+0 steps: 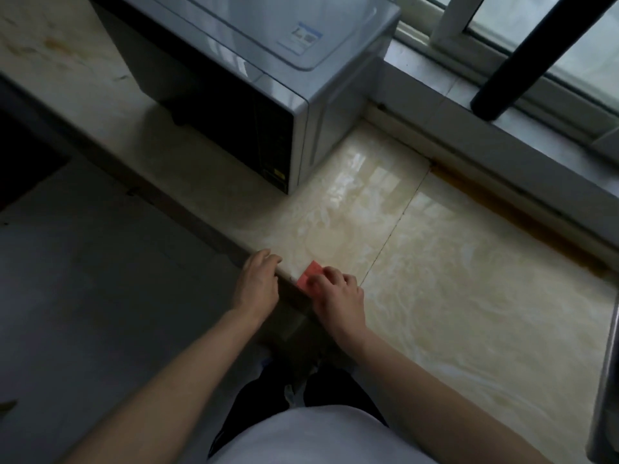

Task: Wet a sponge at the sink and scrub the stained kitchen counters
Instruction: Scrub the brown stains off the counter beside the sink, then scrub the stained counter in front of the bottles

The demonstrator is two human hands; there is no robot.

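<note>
Sponge: a small pink sponge (310,276) is seen at the lower centre of the frame, lying on the front lip of the counter (452,296), partly covered by fingers
Right hand: the right hand (338,293) is laid over the sponge, fingers curled and pressing it down against the edge
Left hand: the left hand (259,283) is draped over the counter's front edge just left of the sponge, fingers bent over the lip, nothing held; it appears to be used as a brace
Surface: a wet sheen and streaks are shown across the cream tiles at centre; a brown stain band (522,216) is left along the back, under the window ledge (502,139) at right
Microwave: a grey microwave (234,82) stands at upper centre, close to the wetted area
Step judged: the front edge is being scrubbed
Risk: the sponge could be pushed off the lip to the floor, since part of it overhangs; water could be driven under the microwave; the bracing hand could slip on wet tile
</note>
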